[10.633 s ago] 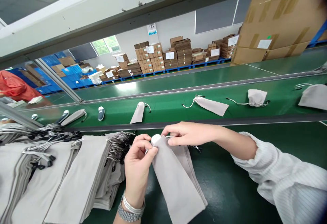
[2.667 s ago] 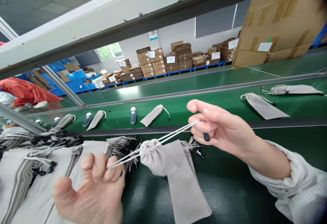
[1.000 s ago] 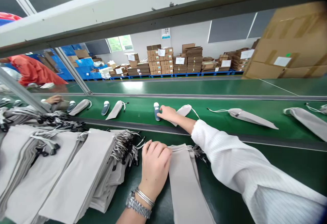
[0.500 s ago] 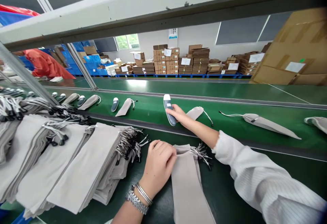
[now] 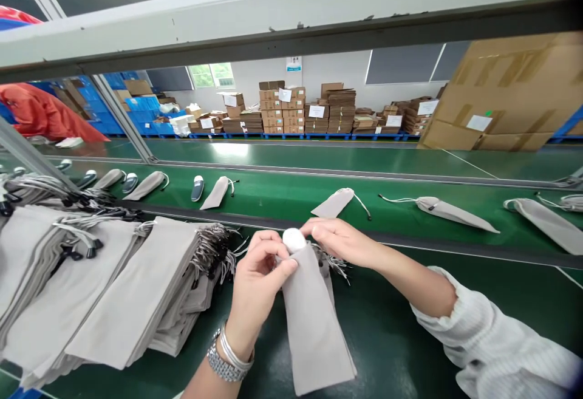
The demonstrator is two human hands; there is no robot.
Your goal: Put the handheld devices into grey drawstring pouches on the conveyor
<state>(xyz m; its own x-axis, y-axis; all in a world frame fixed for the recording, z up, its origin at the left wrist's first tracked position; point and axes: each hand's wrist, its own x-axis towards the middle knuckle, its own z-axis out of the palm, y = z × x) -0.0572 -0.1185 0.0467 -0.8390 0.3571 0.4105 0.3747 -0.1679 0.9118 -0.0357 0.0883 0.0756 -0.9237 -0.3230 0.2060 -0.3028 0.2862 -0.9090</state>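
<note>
**In hand:** one grey cloth pouch, its closed end lying on the green surface, its mouth raised between the hands. A white rounded object sits at the mouth, partly in, with its top showing (what it is exactly, the fingers and cloth hide).

**Hands:** the left hand, with a wristwatch, is closed around the pouch's mouth, fingers curled on the cloth. The right hand reaches in from the other side, fingers together, tips at the white object and the pouch's edge (whether they pinch anything, I cannot tell). A white striped sleeve covers the right forearm.

**Done so far:** on the green conveyor belt, several pouches with loose cords lie in a row, including one just past the hands and a long flat one.

**Left over:** a large pile of flat, empty-looking pouches lies at left, with black-tipped cords at their tops. Bare dark-and-white oval items lie among the pouches on the belt.

**Beyond:** stacked cardboard boxes stand on blue pallets along the far wall.
</note>
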